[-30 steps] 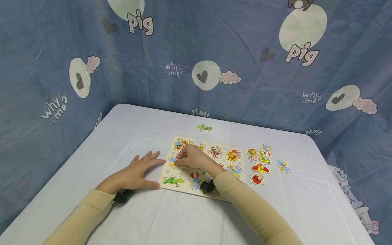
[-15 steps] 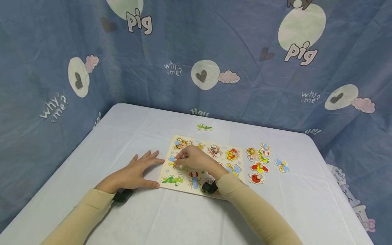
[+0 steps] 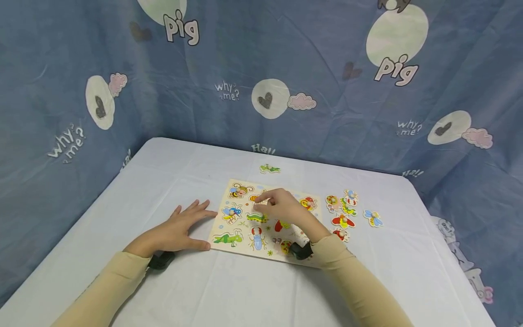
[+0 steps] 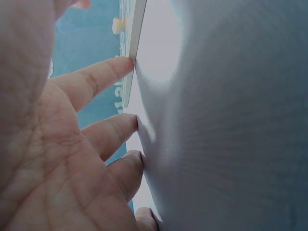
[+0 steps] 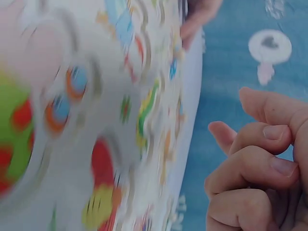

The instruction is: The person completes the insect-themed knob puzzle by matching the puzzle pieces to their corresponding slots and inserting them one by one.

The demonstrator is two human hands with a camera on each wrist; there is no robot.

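A: What's on the white table [image 3: 175,290]?
B: A puzzle board [image 3: 244,248], beneath the right hand [image 3: 283,209], touching the left hand [image 3: 177,231].
A: Their fingers?
B: Left spread; right empty, thumb and forefinger parted.
A: Loose pieces [image 3: 343,221]?
B: Right of the right hand; one green insect piece [image 3: 269,169] beyond it.

Blue fabric backdrop [image 3: 220,41], creased, behind counter [image 3: 392,272] and along both sides. Counter white-topped, far corners rounded. Prints on fabric: "pig" lettering [image 3: 181,28] upper left, again upper right; three pale discs [image 3: 278,99], dark heart [image 3: 265,100] inside each, pink cloud [image 3: 302,101] at each rim; "why me?" lettering [image 3: 227,91] near each; "Ha!!" lettering [image 3: 263,149] along far edge; pale cartoon animals [image 3: 455,247] beyond right edge.
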